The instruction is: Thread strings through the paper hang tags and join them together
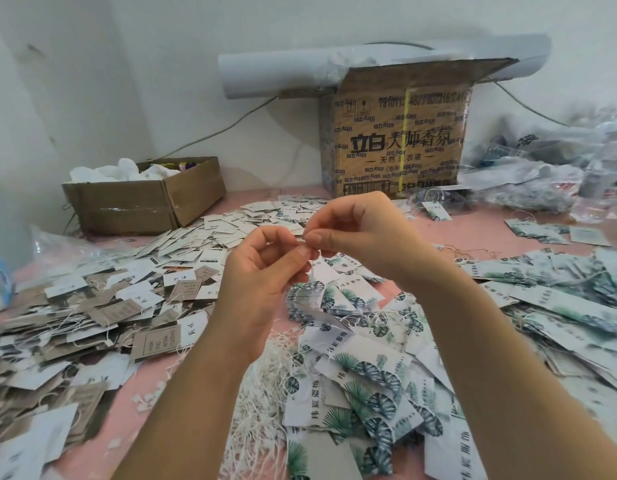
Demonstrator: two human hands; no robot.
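Pinching a thin string (pixel 310 268) between them, left hand (pixel 265 268) and right hand (pixel 362 233) risk dropping it — the grip is tiny — onto the tag-strewn table (pixel 473 233).

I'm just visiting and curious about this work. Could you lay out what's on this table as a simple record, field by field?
surface: pink table
left hand: raised, fingertips pinching a thin white string
right hand: raised, fingertips meeting the left hand's at the string
centre pile: leaf-print hang tags
left pile: brown and white hang tags, many with strings
loose strings: bundle lying between the forearms
back left: open cardboard box
back centre: tall printed carton, a white roll lying on top
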